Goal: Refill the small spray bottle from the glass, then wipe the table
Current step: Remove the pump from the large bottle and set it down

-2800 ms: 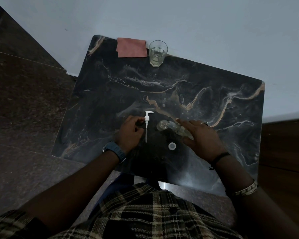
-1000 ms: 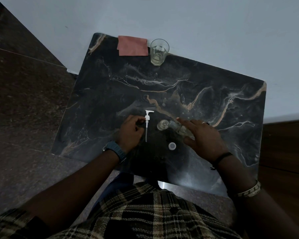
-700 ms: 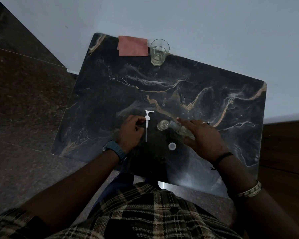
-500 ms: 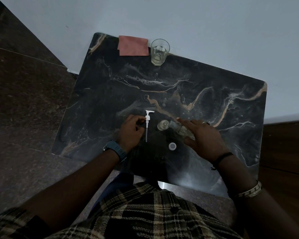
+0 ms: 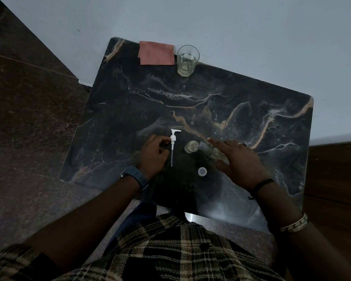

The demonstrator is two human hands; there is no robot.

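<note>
A small clear spray bottle (image 5: 208, 149) lies on its side on the dark marble table (image 5: 241, 110), its round end pointing left. My right hand (image 5: 239, 159) covers it, fingers stretched over the body and thumb beneath, gripping it. A white pump head with its long dip tube (image 5: 173, 146) lies on the table to the left. My left hand (image 5: 153, 154) pinches its collar. A small white cap (image 5: 202, 171) sits between my hands, nearer me. The glass (image 5: 187, 59), holding a little liquid, stands at the far edge. A pink cloth (image 5: 156, 53) lies flat left of it.
The table's far edge meets a pale wall (image 5: 211, 21). Dark stone floor (image 5: 28, 118) lies to the left and a wooden surface (image 5: 336, 179) to the right. Small droplets dot the table beyond my right hand.
</note>
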